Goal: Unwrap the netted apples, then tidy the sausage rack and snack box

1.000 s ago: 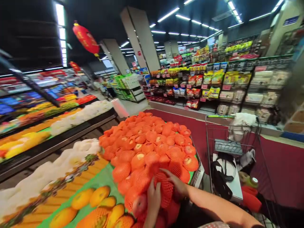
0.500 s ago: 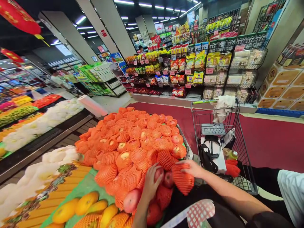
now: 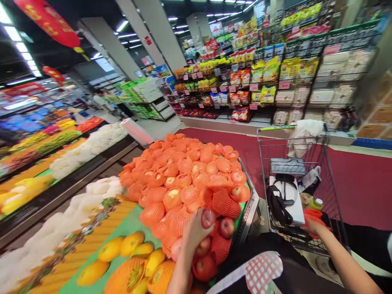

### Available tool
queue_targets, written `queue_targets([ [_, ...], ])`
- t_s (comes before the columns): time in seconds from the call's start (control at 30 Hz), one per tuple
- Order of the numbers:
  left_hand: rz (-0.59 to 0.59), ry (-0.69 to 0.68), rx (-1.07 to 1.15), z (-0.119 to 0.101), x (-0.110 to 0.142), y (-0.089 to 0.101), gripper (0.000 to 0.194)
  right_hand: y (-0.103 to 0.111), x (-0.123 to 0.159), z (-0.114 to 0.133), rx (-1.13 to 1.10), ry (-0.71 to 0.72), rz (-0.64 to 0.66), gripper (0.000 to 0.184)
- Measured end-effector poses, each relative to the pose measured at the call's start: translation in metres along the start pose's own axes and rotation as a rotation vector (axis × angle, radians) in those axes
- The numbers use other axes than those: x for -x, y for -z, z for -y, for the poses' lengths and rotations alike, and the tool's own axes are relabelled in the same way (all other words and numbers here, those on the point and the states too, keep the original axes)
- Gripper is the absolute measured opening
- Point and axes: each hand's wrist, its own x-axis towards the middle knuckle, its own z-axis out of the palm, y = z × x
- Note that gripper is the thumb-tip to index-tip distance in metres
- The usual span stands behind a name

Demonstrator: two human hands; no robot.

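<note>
A heap of apples in orange foam nets (image 3: pixel 190 179) fills the display bin in front of me. My left hand (image 3: pixel 194 230) is closed round a bare red apple (image 3: pixel 208 217) at the near edge of the heap, with more unwrapped apples (image 3: pixel 226 227) beside it. My right hand (image 3: pixel 311 227) reaches into the shopping cart (image 3: pixel 333 192) on the right. Its fingers are curled on an orange foam net (image 3: pixel 315 215) lying among the things in the basket.
Mangoes (image 3: pixel 131 245) lie at the near left, white-wrapped fruit (image 3: pixel 88 147) further left. A roll of plastic bags (image 3: pixel 136 131) stands behind the apples. The cart holds a black bag (image 3: pixel 277 204) and a white cloth (image 3: pixel 303 132). Snack shelves (image 3: pixel 269 81) line the red-floored aisle.
My right hand has pulled an orange net off an apple and carried it right, into the cart. My left hand stays at the heap, now holding the bare apple.
</note>
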Motion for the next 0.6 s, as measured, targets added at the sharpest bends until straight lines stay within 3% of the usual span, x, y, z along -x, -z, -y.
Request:
queue_targets([
  [0.07, -0.055, 0.058, 0.013, 0.005, 0.007, 0.005, 0.053, -0.005, -0.031, 0.033, 0.043, 0.059, 0.100, 0.029],
  [0.17, -0.087, 0.074, -0.047, 0.007, 0.013, 0.004, 0.060, 0.000, -0.061, 0.119, 0.046, 0.342, 0.069, 0.045],
  [0.27, -0.078, 0.038, -0.151, 0.000, 0.012, -0.001, 0.076, 0.015, -0.057, 0.222, -0.109, 0.710, -0.026, 0.043],
  [0.37, -0.072, 0.040, -0.201, -0.006, 0.009, -0.001, 0.080, 0.020, -0.037, 0.307, -0.206, 0.881, -0.019, 0.035],
  [0.47, -0.122, 0.092, -0.195, -0.002, 0.011, 0.002, 0.075, 0.015, -0.026, 0.362, -0.210, 0.906, -0.129, 0.042],
  [0.53, -0.149, 0.126, -0.193, 0.005, 0.014, 0.004, 0.075, 0.010, -0.027, 0.386, -0.180, 0.892, -0.235, 0.062],
  [0.6, -0.147, 0.168, -0.212, 0.013, 0.017, 0.007, 0.077, 0.008, -0.029, 0.402, -0.127, 0.889, -0.298, 0.068],
])
